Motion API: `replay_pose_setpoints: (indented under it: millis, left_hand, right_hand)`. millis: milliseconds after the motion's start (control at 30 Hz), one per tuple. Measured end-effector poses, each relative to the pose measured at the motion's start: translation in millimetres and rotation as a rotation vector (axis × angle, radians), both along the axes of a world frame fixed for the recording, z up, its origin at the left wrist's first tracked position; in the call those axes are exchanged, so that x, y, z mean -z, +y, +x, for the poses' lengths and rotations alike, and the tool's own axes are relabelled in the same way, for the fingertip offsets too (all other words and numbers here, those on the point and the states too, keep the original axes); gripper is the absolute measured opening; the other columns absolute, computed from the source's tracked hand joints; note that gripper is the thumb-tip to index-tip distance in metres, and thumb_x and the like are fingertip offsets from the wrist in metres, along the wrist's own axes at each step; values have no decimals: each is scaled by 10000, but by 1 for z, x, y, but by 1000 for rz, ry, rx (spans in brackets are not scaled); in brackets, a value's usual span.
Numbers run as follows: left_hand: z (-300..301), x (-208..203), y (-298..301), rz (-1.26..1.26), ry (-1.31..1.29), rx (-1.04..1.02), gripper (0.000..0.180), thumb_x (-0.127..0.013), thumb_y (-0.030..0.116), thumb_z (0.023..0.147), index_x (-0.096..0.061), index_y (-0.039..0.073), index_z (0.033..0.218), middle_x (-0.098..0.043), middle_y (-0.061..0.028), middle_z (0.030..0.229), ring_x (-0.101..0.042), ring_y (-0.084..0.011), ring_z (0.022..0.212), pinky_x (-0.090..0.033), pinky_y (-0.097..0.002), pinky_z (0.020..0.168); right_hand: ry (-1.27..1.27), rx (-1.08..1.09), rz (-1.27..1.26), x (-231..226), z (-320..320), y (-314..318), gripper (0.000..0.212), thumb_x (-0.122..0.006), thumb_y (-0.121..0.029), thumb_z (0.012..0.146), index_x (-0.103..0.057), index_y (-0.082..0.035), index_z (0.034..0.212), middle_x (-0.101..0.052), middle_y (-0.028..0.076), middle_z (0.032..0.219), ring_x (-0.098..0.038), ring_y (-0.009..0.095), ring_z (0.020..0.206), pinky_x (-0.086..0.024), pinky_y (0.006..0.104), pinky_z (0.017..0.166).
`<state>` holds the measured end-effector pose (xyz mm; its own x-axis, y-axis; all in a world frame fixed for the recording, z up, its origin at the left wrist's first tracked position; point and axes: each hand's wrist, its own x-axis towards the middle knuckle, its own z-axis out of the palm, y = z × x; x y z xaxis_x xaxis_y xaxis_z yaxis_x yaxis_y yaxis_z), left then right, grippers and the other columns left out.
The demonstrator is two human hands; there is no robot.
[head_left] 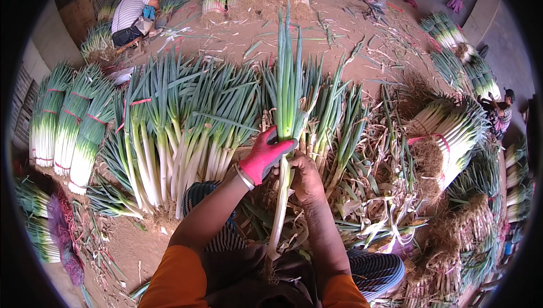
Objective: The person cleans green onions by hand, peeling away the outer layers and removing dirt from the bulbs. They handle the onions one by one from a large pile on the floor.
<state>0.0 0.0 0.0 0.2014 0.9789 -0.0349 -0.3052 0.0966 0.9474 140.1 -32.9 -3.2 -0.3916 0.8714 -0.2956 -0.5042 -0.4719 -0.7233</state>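
Seen from the head camera looking down, a person in orange sleeves is sitting on an earthen floor [237, 36] among heaps of harvested greens. The left hand [264, 155], wearing a red fabric glove, is closing its fingers around a long green onion with a white stalk and tall green leaves [287, 93], gripping it where the stalk is turning green. The bare right hand [305, 179] is wrapping around the same stalk just below, fingers curled shut on it. The onion is standing nearly upright in front of the person's lap, its leaves pointing away and its white root end hanging down between the knees. To the left, a wide loose row of untied green onions [181, 132] is lying on the ground, with tied bundles of green onions bound in red string [68, 127] just beyond. To the right, a pile of dry stripped husks and leaves [373, 195] is lying near another bundle. At top left, another person in a striped shirt [131, 16] is crouching.
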Motion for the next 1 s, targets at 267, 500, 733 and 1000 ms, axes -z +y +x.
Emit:
replay_pose_setpoints:
  millis: [267,500,733,1000]
  left_hand:
    - [-1,-31,-5,-172,-159,68,380,-624,96,821,-528,66,1188,-609,-7,937,-571,-86,758,-466,-219,633]
    - [4,-27,-3,-92,-160,-4,363,-622,103,824,-532,72,1174,-592,11,891,-552,-59,718,-440,-189,572]
    - [1,-44,-13,-278,-47,35,311,-638,184,831,-542,101,1116,-540,22,717,-462,-61,465,-359,-207,372]
    - [4,-54,-20,-369,-90,9,255,-645,241,816,-550,122,1019,-503,15,599,-417,-94,352,-302,-221,283]
  right_hand:
    - [162,-33,22,-6,7,0,444,-463,-66,720,-472,10,1157,-623,149,961,-629,254,817,-538,404,671]
    - [300,-43,9,-8,7,-8,447,-483,-47,712,-505,13,1154,-636,123,973,-632,204,824,-531,356,769]
    - [84,43,-5,-13,-15,-16,401,-619,-415,842,-554,-43,975,-624,65,839,-625,158,738,-544,320,656]
    - [-104,221,248,7,-30,-27,552,-386,-506,918,-547,19,979,-585,76,712,-579,157,613,-473,266,605]
